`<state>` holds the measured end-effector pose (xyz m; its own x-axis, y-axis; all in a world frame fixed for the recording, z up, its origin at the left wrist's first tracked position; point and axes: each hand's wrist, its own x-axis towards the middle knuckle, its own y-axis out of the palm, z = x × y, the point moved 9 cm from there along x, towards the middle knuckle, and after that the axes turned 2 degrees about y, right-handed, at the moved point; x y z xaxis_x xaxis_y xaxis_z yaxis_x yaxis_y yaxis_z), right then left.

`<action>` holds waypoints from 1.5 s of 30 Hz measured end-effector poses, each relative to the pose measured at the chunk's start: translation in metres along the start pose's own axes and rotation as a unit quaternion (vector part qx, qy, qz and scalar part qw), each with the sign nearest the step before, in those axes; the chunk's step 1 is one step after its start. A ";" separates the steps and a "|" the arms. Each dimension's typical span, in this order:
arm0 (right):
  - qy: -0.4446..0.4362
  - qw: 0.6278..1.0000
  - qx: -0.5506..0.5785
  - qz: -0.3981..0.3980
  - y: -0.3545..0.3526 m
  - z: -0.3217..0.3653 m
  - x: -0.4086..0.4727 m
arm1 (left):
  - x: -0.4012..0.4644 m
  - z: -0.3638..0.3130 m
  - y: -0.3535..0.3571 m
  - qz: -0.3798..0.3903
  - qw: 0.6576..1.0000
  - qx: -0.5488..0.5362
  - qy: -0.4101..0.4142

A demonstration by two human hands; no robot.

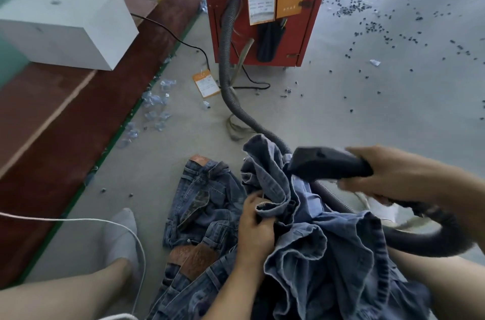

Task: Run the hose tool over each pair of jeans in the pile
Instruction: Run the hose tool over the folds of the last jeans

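A light blue pair of jeans (315, 235) lies bunched across my lap. My left hand (256, 228) grips a folded hem of it and lifts the cloth. My right hand (388, 175) holds the black hose tool (328, 163), whose nozzle points left against the raised denim. The grey ribbed hose (228, 57) runs from the tool back to a red machine (265, 7). A darker pair of jeans (202, 204) with a brown leather patch lies crumpled on the floor to the left, and more denim (183, 291) is piled at the bottom.
A white box (65, 26) sits on a red-brown bench (65, 123) at the left. My leg and white sock (120, 238) stretch beside a white cord (65, 220). Clear plastic scraps (154, 107), an orange tag (206, 83) and dark bits (367, 28) litter the grey floor.
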<state>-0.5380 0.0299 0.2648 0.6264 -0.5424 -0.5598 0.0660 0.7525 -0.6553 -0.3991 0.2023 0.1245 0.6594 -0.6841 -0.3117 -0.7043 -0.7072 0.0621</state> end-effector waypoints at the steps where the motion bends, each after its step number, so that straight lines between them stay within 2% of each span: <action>1: -0.002 0.999 -0.029 0.045 0.017 0.004 -0.001 | -0.003 -0.004 0.001 0.003 1.000 0.013 0.022; 3: -0.019 0.995 -0.073 0.062 0.038 0.014 0.005 | -0.013 -0.014 0.003 0.008 0.994 0.088 0.069; 4: -0.028 0.996 -0.083 0.031 0.038 0.019 0.010 | -0.020 -0.023 0.001 -0.008 0.980 0.160 0.116; 6: -0.022 0.996 -0.055 -0.069 0.019 0.023 0.016 | -0.033 -0.035 -0.002 -0.047 0.929 0.287 0.227; 7: -0.014 0.993 -0.023 -0.111 0.005 0.021 0.015 | -0.037 -0.036 -0.001 -0.045 0.915 0.308 0.257; 8: -0.009 0.991 0.010 -0.136 -0.008 0.017 0.012 | -0.037 -0.038 0.001 -0.029 0.916 0.302 0.263; 9: -0.009 0.990 0.031 -0.140 -0.017 0.013 0.007 | -0.036 -0.040 0.003 -0.010 0.925 0.276 0.260; 11: -0.022 0.994 0.040 -0.099 -0.024 0.007 -0.003 | -0.032 -0.044 0.004 0.018 0.951 0.204 0.233; 15: -0.018 0.996 0.030 0.081 0.014 0.010 -0.015 | -0.027 -0.025 0.009 0.055 0.989 0.083 0.111; 17: -0.024 0.992 -0.003 0.122 0.036 0.018 -0.008 | -0.025 -0.010 0.009 0.069 0.995 0.047 0.055; 19: -0.038 0.996 -0.028 0.080 0.041 0.026 0.007 | -0.024 -0.002 0.008 0.075 0.997 0.010 0.016; 21: -0.039 0.998 -0.041 -0.016 0.023 0.030 0.017 | -0.024 0.002 0.011 0.098 0.994 -0.051 -0.023; 23: -0.038 0.996 -0.003 -0.075 0.000 0.027 0.013 | -0.025 0.005 0.020 0.123 0.975 -0.170 -0.076; 25: -0.036 0.996 0.030 -0.078 -0.015 0.018 0.001 | -0.024 0.004 0.033 0.146 0.945 -0.271 -0.107; 26: -0.036 0.997 0.031 -0.064 -0.017 0.014 -0.007 | -0.024 0.001 0.040 0.162 0.938 -0.287 -0.111; 29: -0.029 0.998 -0.046 -0.018 -0.001 0.012 -0.018 | -0.026 -0.012 0.053 0.220 0.952 -0.199 -0.068; 32: -0.016 0.988 -0.145 -0.056 0.014 0.013 -0.002 | -0.031 -0.010 0.059 0.256 0.961 -0.096 -0.048; 35: 0.012 0.982 -0.080 -0.174 -0.013 0.009 0.005 | -0.031 -0.003 0.056 0.239 0.968 -0.061 -0.054; 37: 0.007 0.981 0.025 -0.194 -0.036 0.000 -0.003 | -0.028 -0.001 0.049 0.204 0.976 -0.044 -0.067; 39: -0.014 0.990 0.059 -0.128 -0.040 -0.004 -0.016 | -0.028 -0.004 0.049 0.201 0.977 -0.034 -0.063; 42: -0.009 1.000 0.007 0.020 -0.003 -0.002 -0.025 | -0.031 -0.012 0.052 0.210 0.976 -0.019 -0.046; 43: -0.011 0.998 -0.034 0.045 0.010 0.001 -0.023 | -0.033 -0.012 0.052 0.217 0.975 -0.005 -0.038; 45: -0.022 0.995 -0.095 0.020 0.021 0.008 -0.007 | -0.035 -0.005 0.045 0.211 0.976 0.021 -0.054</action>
<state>-0.5354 0.0527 0.2589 0.6586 -0.4932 -0.5683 -0.1063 0.6866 -0.7192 -0.4522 0.1933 0.1431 0.2792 -0.8882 -0.3648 -0.9186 -0.3578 0.1681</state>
